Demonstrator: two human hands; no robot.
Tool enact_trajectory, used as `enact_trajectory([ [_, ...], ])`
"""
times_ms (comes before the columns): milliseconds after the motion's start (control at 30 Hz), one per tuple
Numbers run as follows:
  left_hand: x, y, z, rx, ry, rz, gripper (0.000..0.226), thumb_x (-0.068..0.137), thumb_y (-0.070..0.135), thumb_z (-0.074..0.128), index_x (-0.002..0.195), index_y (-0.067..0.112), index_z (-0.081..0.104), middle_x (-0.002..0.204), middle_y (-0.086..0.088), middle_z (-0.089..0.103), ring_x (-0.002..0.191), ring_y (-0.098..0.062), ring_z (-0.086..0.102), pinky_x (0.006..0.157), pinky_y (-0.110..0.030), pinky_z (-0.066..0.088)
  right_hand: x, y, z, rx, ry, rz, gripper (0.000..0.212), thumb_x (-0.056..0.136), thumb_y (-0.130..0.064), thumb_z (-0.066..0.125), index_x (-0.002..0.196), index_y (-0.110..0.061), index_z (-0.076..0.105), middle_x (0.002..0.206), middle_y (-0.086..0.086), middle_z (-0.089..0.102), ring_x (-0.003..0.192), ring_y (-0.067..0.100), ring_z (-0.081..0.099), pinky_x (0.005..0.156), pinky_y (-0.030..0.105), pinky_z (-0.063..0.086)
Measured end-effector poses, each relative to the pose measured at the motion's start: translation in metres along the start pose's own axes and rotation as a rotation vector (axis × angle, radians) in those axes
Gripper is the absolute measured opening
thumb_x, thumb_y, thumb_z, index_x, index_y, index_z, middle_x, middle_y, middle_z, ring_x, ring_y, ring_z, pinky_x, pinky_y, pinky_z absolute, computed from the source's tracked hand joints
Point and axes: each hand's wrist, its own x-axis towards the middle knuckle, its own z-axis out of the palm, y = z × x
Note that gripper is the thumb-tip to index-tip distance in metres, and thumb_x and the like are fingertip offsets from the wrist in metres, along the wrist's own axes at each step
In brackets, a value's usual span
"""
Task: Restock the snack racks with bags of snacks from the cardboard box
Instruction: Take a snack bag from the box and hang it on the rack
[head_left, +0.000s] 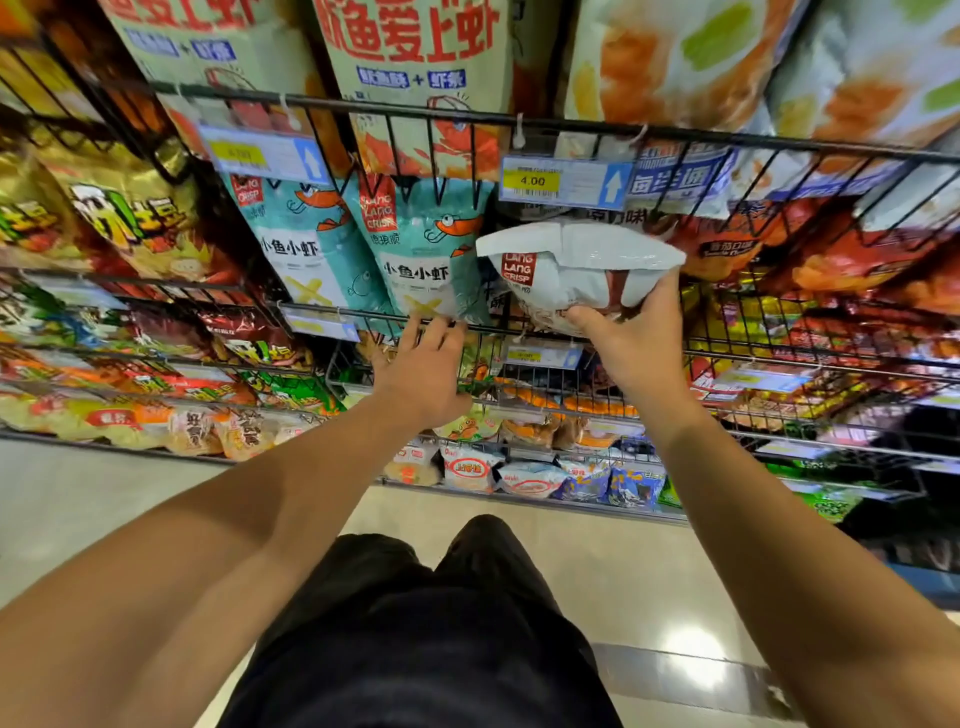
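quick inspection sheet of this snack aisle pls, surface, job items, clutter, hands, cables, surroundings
surface: black wire snack rack in stacked tiers, packed with bags; pale glossy tiled floor below
job's things: white crumpled Lang Lang Crisp snack bag held at the middle tier, right of two teal shrimp-print bags; cardboard box not in view
clutter: yellow-and-blue price tag reading 4.00 clipped to the wire, other tags blurred
grippers: right hand grips the white bag from below; left hand is open, fingers touching the tier's front wire under a teal bag
cables: nothing seen
surroundings: the person's dark trousers; no other person seen
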Motion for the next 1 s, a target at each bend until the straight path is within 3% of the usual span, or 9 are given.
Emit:
enact_trajectory([
  [133, 0.0, -0.001, -0.002, -0.019, -0.025, -0.009, 0.095, 0.089, 0.045, 0.064, 0.158, 0.03, 0.001, 0.165, 0.011, -0.007, 0.153, -0.025, -0.011, 0.114, -0.07, 0.014, 0.025, -0.001, 0.008, -0.033, -0.074, 0.063, 0.089, 0.082, -0.016, 0.083, 0.151, -0.014, 0.028, 0.135, -0.005, 0.056, 0.123, 0.01, 0.054, 0.104, 0.026, 0.043],
  [200, 0.001, -0.002, -0.001, -0.018, -0.031, -0.009, 0.096, 0.089, 0.046, 0.065, 0.158, 0.031, 0.001, 0.165, 0.012, -0.007, 0.153, -0.024, -0.012, 0.114, -0.07, 0.015, 0.035, 0.0, 0.01, -0.029, -0.076, 0.118, 0.086, 0.083, -0.023, 0.082, 0.15, -0.011, 0.029, 0.136, 0.0, 0.055, 0.126, 0.019, 0.052, 0.107, 0.035, 0.043],
  [300, 0.003, -0.002, -0.001, -0.022, -0.04, -0.012, 0.096, 0.089, 0.045, 0.065, 0.158, 0.032, 0.0, 0.165, 0.012, -0.007, 0.153, -0.025, -0.011, 0.115, -0.069, 0.015, 0.044, 0.007, 0.009, -0.057, -0.081, 0.193, 0.07, 0.087, -0.027, 0.079, 0.139, -0.007, 0.038, 0.115, -0.003, 0.058, 0.113, 0.017, 0.052, 0.094, 0.029, 0.04],
  [467, 0.002, -0.002, 0.0, -0.039, -0.038, -0.013, 0.095, 0.089, 0.043, 0.065, 0.158, 0.032, 0.002, 0.165, 0.012, -0.007, 0.153, -0.026, -0.011, 0.116, -0.067, 0.014, 0.053, 0.01, 0.008, -0.096, -0.058, 0.2, 0.073, 0.088, -0.039, 0.076, 0.14, -0.008, 0.036, 0.118, -0.005, 0.054, 0.112, 0.012, 0.049, 0.097, 0.026, 0.037],
  [600, 0.002, -0.002, 0.002, -0.038, -0.021, -0.004, 0.094, 0.09, 0.045, 0.065, 0.158, 0.032, 0.002, 0.165, 0.012, -0.007, 0.153, -0.026, -0.011, 0.117, -0.067, 0.014, 0.047, 0.02, 0.017, -0.083, 0.101, 0.172, 0.064, 0.089, -0.047, 0.071, 0.133, -0.013, 0.039, 0.114, -0.004, 0.055, 0.116, 0.02, 0.055, 0.095, 0.027, 0.04],
  [667, 0.002, -0.003, 0.003, -0.04, -0.02, -0.002, 0.094, 0.09, 0.046, 0.065, 0.158, 0.032, 0.002, 0.165, 0.012, -0.007, 0.153, -0.026, -0.011, 0.117, -0.067, 0.014, 0.045, 0.025, 0.022, -0.103, 0.039, 0.173, 0.062, 0.085, -0.046, 0.075, 0.127, -0.017, 0.039, 0.116, -0.002, 0.056, 0.116, 0.02, 0.055, 0.094, 0.027, 0.04],
  [767, 0.001, -0.003, 0.002, -0.043, -0.024, -0.001, 0.095, 0.09, 0.045, 0.064, 0.158, 0.032, 0.0, 0.165, 0.012, -0.007, 0.153, -0.026, -0.012, 0.116, -0.067, 0.014, 0.043, 0.03, 0.029, -0.193, -0.069, 0.203, 0.084, 0.074, -0.043, 0.087, 0.136, -0.011, 0.04, 0.131, 0.002, 0.053, 0.12, 0.016, 0.05, 0.104, 0.028, 0.041],
  [867, 0.001, -0.003, 0.003, -0.03, -0.015, 0.0, 0.095, 0.09, 0.044, 0.064, 0.158, 0.032, -0.001, 0.165, 0.011, -0.008, 0.153, -0.026, -0.013, 0.117, -0.067, 0.014, 0.046, 0.036, 0.038, -0.292, -0.031, 0.213, 0.073, 0.069, -0.042, 0.089, 0.127, -0.01, 0.059, 0.124, 0.004, 0.068, 0.116, 0.02, 0.063, 0.098, 0.032, 0.051],
  [1000, 0.0, -0.002, 0.006, -0.044, -0.014, 0.0, 0.096, 0.09, 0.043, 0.066, 0.158, 0.032, -0.002, 0.164, 0.013, -0.009, 0.152, -0.026, -0.014, 0.116, -0.067, 0.014, 0.046, 0.031, 0.037, -0.292, 0.007, 0.244, 0.069, 0.073, -0.04, 0.088, 0.123, -0.007, 0.054, 0.124, 0.008, 0.066, 0.117, 0.027, 0.06, 0.097, 0.033, 0.049],
])
